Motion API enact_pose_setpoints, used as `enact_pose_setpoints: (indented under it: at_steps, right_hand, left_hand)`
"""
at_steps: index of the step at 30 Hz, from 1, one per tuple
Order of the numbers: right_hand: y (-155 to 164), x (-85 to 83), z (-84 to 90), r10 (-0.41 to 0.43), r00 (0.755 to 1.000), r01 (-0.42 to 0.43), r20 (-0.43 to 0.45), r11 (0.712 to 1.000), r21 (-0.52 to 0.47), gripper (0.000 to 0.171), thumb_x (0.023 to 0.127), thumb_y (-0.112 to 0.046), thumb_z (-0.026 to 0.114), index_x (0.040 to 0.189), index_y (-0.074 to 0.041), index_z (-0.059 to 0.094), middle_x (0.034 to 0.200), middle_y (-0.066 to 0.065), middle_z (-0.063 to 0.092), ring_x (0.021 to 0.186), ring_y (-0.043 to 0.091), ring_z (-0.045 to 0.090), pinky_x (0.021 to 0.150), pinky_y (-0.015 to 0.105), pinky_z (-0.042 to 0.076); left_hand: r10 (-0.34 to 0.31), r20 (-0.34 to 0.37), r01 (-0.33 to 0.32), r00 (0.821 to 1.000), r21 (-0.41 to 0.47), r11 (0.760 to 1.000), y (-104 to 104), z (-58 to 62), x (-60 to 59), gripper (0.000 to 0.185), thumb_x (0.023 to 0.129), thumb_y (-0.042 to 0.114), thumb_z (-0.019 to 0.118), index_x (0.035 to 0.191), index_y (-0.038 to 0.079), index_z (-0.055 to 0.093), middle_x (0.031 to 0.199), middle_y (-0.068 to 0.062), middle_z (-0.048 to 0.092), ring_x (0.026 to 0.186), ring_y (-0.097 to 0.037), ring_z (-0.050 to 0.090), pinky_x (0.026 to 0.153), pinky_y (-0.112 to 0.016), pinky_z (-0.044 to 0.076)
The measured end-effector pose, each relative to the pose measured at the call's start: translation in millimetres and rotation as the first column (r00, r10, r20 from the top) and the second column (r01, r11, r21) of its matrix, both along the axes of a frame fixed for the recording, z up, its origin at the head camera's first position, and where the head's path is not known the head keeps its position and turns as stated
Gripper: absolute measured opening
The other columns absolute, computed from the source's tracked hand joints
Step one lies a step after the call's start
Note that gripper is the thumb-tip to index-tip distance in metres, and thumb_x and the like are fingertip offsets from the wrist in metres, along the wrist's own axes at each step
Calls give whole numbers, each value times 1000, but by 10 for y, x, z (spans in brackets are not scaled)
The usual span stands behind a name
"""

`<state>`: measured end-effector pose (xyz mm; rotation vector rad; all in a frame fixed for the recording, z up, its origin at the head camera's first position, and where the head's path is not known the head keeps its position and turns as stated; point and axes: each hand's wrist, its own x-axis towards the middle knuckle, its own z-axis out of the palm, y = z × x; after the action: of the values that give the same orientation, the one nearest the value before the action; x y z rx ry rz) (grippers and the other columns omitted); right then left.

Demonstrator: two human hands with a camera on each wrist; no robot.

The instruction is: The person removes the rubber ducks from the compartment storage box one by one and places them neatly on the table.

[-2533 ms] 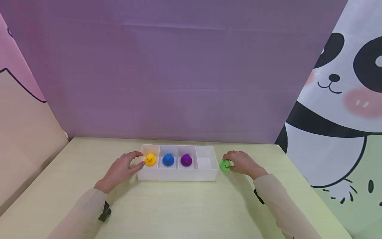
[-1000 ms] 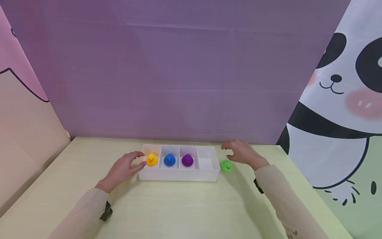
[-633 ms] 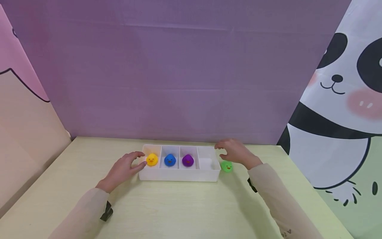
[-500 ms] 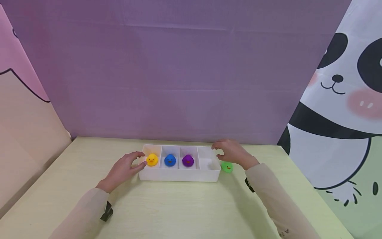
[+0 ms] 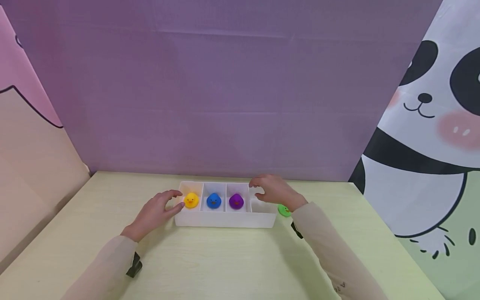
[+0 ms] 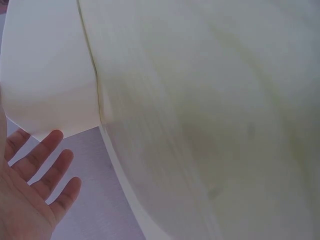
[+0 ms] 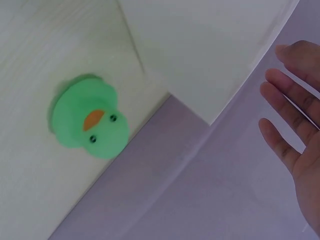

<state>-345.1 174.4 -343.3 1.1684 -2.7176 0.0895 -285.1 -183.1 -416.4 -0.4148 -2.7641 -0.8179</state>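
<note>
Left hand [image 5: 155, 211] low at the left end of the white tray [image 5: 225, 219], palm down, fingers relaxed and spread, tips against the tray's end wall. Right hand [image 5: 273, 191] raised over the tray's right end, fingers loosely extended leftward, nothing gripped. Both forearms sleeved in beige, angled inward toward the tray.

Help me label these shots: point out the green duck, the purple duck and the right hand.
green duck [image 7: 90, 125], right wrist view, on its face just beside the beak.
purple duck [image 5: 236, 201], head view, on the middle of its body.
right hand [image 5: 271, 191], head view, on the back of the hand.
</note>
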Motion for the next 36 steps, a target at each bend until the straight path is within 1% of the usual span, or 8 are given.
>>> enact_pose_setpoints:
  at_steps: [9, 16, 21, 23, 29, 31, 36]
  right_hand:
    - [-234, -23, -43, 22, 1000, -22, 13, 1000, 8, 25, 79, -13, 68, 104, -10, 65, 102, 2, 67, 89, 18, 61, 81, 36, 49]
    - [-360, -66, -125, 35, 998, -36, 44, 999, 26, 26, 77, -12, 70, 103, -10, 66, 103, 3, 67, 93, 19, 60, 85, 35, 48]
    - [-413, -73, -179, 28, 997, -31, 67, 999, 41, 26, 77, -12, 70, 103, -10, 66, 104, 3, 67, 97, 20, 59, 87, 36, 48]
    - [-430, -68, -188, 31, 997, -34, 68, 998, 47, 25, 77, -11, 70, 102, -10, 66, 104, 4, 67, 98, 20, 59, 88, 37, 47]
    - [-467, -69, -210, 62, 998, -63, 13, 994, 85, 24, 76, -11, 71, 99, -10, 67, 99, 3, 67, 95, 19, 59, 87, 37, 46]
    - [-476, -77, -221, 54, 999, -54, 2, 993, 102, 24, 76, -12, 71, 99, -12, 66, 99, 1, 67, 96, 18, 59, 87, 38, 46]
    - [-491, -98, -248, 32, 999, -33, 10, 993, 117, 25, 76, -11, 71, 100, -14, 66, 103, -1, 67, 101, 19, 58, 91, 42, 43]
  left_hand:
    - [7, 5, -7, 1000, -9, 1000, 4, 2, 0, 45, 87, 44, 57, 121, 16, 55, 122, -6, 58, 109, -29, 53, 92, -50, 43]
    - [15, 15, -15, 1000, -13, 1000, 11, 18, 7, 45, 87, 44, 57, 122, 16, 54, 122, -7, 57, 110, -30, 52, 92, -51, 43]
    - [15, 17, -14, 1000, -12, 1000, 16, 22, 13, 45, 87, 44, 57, 122, 16, 54, 123, -7, 57, 110, -30, 52, 93, -51, 42]
    - [15, 19, -14, 1000, -10, 1000, 18, 22, 13, 45, 87, 44, 57, 122, 16, 54, 123, -7, 57, 110, -30, 52, 93, -51, 42]
    - [11, 16, -11, 1000, -5, 1000, 15, 25, 15, 44, 87, 43, 57, 122, 16, 54, 123, -8, 57, 110, -30, 52, 92, -51, 43]
    - [9, 13, -9, 1000, -2, 1000, 11, 26, 15, 44, 87, 43, 57, 122, 16, 54, 122, -8, 57, 109, -30, 52, 92, -51, 43]
    - [3, 17, -3, 1000, 0, 1000, 6, 26, 15, 44, 87, 42, 57, 122, 16, 54, 123, -9, 57, 109, -30, 52, 91, -52, 43]
